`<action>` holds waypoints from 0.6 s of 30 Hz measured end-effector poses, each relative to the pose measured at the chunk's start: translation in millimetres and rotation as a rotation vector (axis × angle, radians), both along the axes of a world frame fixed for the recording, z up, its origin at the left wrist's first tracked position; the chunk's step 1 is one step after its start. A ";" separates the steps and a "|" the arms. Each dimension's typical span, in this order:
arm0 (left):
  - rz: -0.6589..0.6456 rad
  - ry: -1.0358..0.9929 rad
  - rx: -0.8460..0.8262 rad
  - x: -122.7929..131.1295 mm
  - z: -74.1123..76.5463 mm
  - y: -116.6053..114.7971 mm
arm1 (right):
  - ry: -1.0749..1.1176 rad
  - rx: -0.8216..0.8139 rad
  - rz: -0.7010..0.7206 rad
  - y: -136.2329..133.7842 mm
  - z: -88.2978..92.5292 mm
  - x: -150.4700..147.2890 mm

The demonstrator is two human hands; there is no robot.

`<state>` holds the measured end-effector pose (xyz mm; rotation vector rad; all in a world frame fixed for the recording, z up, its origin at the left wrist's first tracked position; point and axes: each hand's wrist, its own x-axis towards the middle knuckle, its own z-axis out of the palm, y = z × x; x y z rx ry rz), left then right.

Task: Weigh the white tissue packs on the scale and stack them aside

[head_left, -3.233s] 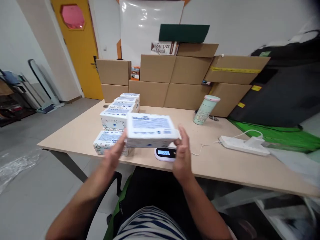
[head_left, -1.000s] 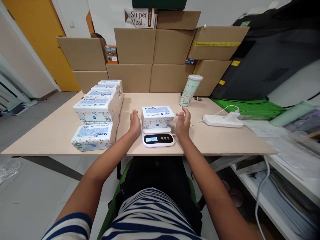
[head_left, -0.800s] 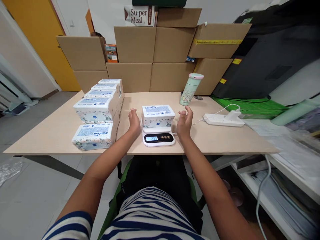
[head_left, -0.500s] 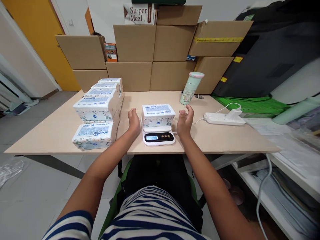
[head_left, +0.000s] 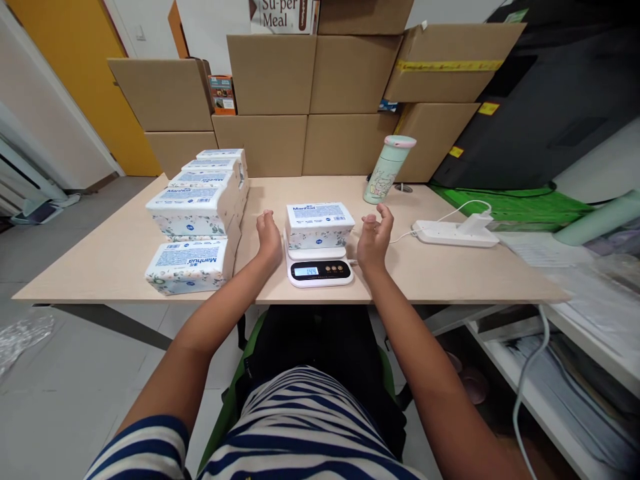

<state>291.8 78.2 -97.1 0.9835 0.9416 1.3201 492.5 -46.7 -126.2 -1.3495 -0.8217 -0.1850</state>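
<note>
One white tissue pack (head_left: 320,227) with blue print and a floral border lies on a small white digital scale (head_left: 320,283). The scale's lit display (head_left: 306,271) seems to read 144. To the left of the pack, my left hand (head_left: 269,238) rests on the table, open and holding nothing. My right hand (head_left: 374,241) is on the other side, open, its fingers apart and bent upward. Neither hand touches the pack. Further left, several more tissue packs (head_left: 193,208) are stacked in a row running back, with a single pack (head_left: 190,268) at the front.
A pale green tumbler (head_left: 387,172) stands behind my right hand. Right of it lies a white power strip (head_left: 453,233) with a plug and cable. Cardboard boxes (head_left: 270,147) form a wall along the table's (head_left: 270,193) back. A green mat (head_left: 520,210) lies at the right.
The scale's reading has changed from about 398 to about 144. Both hands stay beside the pack, almost unmoved. The view has tipped slightly downward.
</note>
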 end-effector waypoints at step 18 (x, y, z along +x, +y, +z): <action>-0.021 0.019 -0.029 1.4 7.2 -8.7 | 0.031 -0.002 0.003 -1.6 1.9 -2.4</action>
